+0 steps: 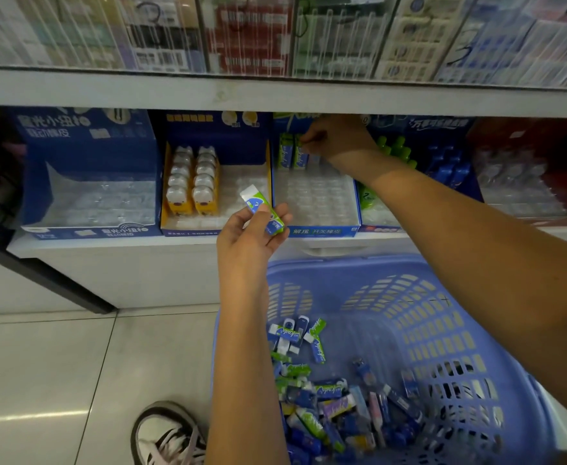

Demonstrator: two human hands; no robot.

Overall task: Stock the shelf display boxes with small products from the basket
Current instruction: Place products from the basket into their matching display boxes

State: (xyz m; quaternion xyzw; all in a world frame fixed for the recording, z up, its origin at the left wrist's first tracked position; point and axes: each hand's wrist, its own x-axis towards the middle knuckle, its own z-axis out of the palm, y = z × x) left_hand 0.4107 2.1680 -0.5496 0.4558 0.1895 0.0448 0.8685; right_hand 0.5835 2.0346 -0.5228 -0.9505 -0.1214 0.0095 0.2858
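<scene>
While basket (409,297) holds erasers (325,397), box (322,229) half-empty

You face a white shelf unit (275,95); pale glossy floor tiles (40,364) fill the lower left, catching light.

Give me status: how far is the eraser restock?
Early. Two green erasers stand at the back of the middle display box; the right hand is on one. Left hand holds another eraser. Most tray slots remain empty; the basket holds many more.
</scene>
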